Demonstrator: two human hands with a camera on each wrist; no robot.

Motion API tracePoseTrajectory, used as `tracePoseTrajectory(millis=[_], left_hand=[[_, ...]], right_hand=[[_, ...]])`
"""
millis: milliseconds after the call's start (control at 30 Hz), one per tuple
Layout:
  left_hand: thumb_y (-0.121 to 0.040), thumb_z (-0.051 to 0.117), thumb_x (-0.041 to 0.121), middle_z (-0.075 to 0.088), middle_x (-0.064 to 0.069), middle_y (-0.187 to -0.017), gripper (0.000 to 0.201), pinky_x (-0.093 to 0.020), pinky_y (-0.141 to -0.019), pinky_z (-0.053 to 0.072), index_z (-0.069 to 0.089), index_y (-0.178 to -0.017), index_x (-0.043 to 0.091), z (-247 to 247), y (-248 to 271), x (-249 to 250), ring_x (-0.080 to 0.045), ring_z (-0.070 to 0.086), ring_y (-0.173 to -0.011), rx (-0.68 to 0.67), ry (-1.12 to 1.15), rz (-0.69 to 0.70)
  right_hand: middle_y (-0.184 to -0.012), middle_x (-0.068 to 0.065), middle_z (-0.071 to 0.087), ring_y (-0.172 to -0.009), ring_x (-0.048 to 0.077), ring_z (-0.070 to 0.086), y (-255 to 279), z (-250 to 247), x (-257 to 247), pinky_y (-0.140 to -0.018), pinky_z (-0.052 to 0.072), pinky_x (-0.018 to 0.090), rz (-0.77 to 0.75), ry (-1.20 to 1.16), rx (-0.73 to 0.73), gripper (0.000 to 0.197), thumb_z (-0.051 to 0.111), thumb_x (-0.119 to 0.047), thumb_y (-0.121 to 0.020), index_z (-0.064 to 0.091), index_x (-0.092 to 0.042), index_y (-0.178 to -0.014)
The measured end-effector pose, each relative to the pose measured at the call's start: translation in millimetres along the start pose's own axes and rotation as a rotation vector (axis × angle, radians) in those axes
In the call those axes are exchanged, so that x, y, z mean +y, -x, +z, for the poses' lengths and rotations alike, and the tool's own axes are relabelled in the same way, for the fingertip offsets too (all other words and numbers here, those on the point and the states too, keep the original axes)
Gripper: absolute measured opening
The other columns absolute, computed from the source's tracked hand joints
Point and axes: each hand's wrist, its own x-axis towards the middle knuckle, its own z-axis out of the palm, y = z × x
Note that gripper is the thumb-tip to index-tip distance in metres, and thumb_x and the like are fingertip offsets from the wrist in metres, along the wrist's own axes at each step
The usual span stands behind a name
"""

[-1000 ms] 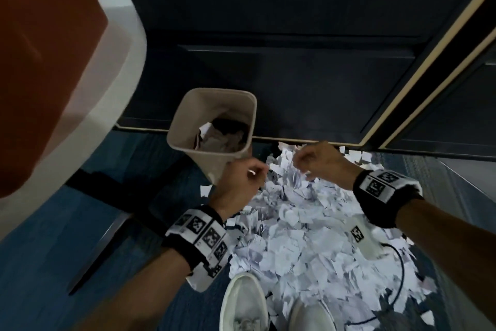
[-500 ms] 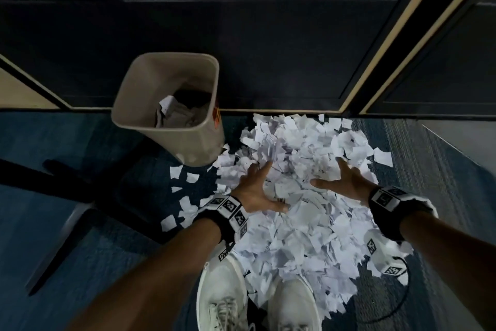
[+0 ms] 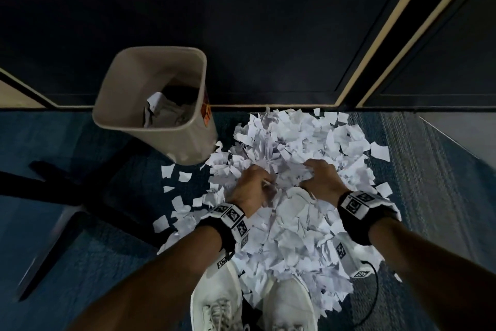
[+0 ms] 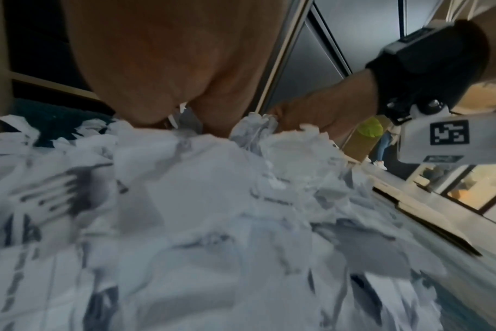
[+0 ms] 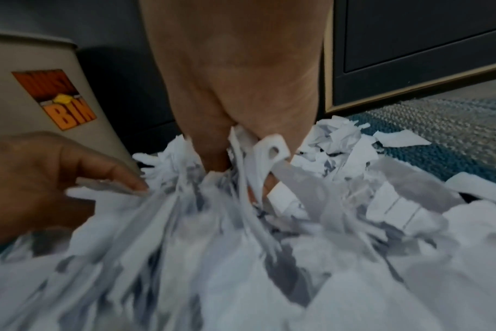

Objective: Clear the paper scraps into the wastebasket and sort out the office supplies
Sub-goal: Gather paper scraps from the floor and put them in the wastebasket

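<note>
A big heap of torn white paper scraps (image 3: 295, 223) covers the blue carpet in front of my white shoes. Both hands are dug into its middle, side by side. My left hand (image 3: 255, 183) has its fingers curled into the scraps (image 4: 212, 201). My right hand (image 3: 319, 177) grips a bunch of scraps too; in the right wrist view paper strips (image 5: 258, 156) stick out between its fingers (image 5: 212, 156). The beige wastebasket (image 3: 128, 118) stands just left of the heap, with crumpled paper (image 3: 166, 113) inside. Its side carries an orange BIN sticker (image 5: 57, 100).
Dark cabinet doors (image 3: 268, 35) with a pale trim run along the far edge of the heap. Black chair legs (image 3: 67, 185) lie on the carpet to the left. Loose scraps (image 3: 171, 172) are scattered between heap and bin. A black cable (image 3: 373, 293) trails at lower right.
Both hands went from raised near the bin, down flat and spread on the heap, to fingers now curled into the scraps, closer together. The view dropped toward the floor.
</note>
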Motion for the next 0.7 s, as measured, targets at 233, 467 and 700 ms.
tracePoseTrajectory(millis=[233, 467, 700], left_hand=[[-0.084, 0.072, 0.000, 0.068, -0.005, -0.105, 0.019, -0.006, -0.072, 0.048, 0.074, -0.101, 0.010, -49.0, 11.2, 13.2, -0.003, 0.061, -0.084, 0.187, 0.258, -0.004], [-0.085, 0.074, 0.006, 0.066, 0.012, -0.100, 0.018, -0.001, -0.075, 0.042, 0.075, -0.100, 0.015, -120.5, 35.8, 42.0, 0.007, 0.059, -0.092, 0.383, 0.359, 0.064], [-0.085, 0.075, 0.011, 0.068, 0.015, -0.098, 0.018, -0.003, -0.074, 0.044, 0.075, -0.100, 0.022, -205.5, 37.4, 49.3, 0.004, 0.062, -0.091, 0.631, 0.367, 0.094]], right_hand=[[-0.138, 0.014, 0.053, -0.121, 0.027, 0.055, 16.0, -48.4, -8.4, -0.085, 0.043, 0.024, 0.006, -0.179, 0.055, 0.071, 0.082, -0.010, -0.078, 0.049, -0.004, -0.141], [-0.091, -0.004, 0.071, -0.070, 0.001, 0.065, 46.3, -77.3, -62.6, -0.062, 0.048, 0.020, -0.212, -0.318, 0.046, 0.029, 0.086, -0.014, -0.073, 0.070, -0.010, -0.097], [-0.096, 0.013, 0.075, -0.083, 0.016, 0.072, 69.1, -91.2, -170.5, -0.075, 0.058, 0.028, -0.437, -0.522, -0.013, 0.025, 0.081, -0.001, -0.076, 0.072, 0.000, -0.100]])
